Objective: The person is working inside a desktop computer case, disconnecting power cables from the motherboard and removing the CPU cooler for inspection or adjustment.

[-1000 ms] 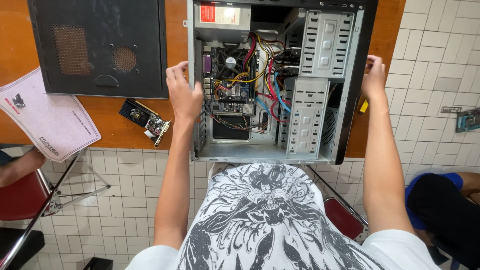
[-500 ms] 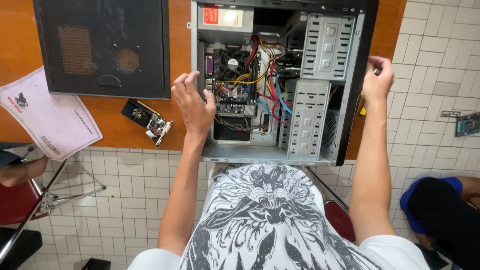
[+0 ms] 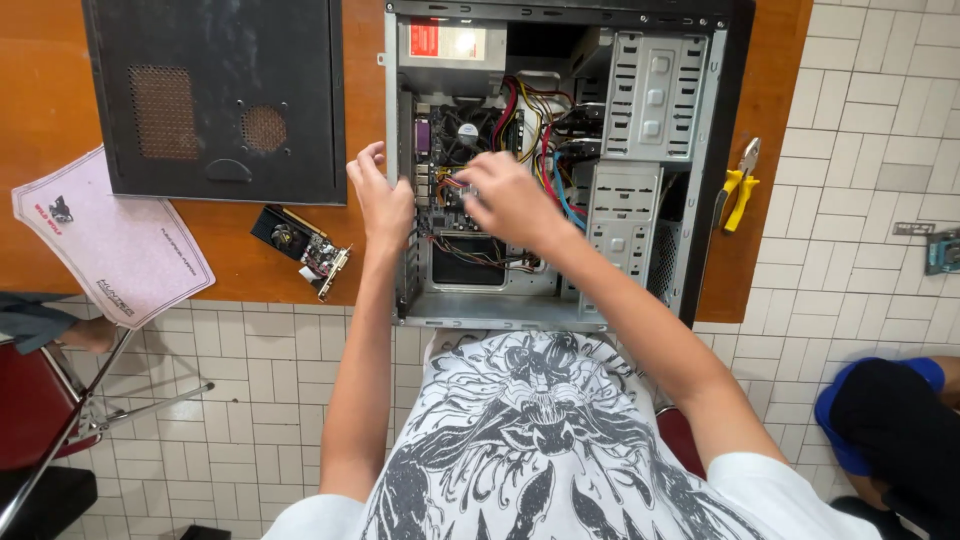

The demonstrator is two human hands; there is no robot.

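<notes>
Overhead, an orange-brown table (image 3: 60, 100) carries an open desktop computer case (image 3: 705, 200) lying on its side, long axis running away from the person, power-supply end far, open face up. Left of it lies the black side panel (image 3: 215, 95), then a pink printed sheet (image 3: 110, 245), a small graphics card (image 3: 302, 247), and yellow-handled pliers (image 3: 738, 185) at right. The left hand (image 3: 383, 205) grips the case's left wall, fingers curled. The right hand (image 3: 508, 198) reaches onto the motherboard (image 3: 455, 140), fingers bunched; what they pinch cannot be told.

Side panel (image 3: 215, 95) left of computer case (image 3: 700, 200)
</notes>
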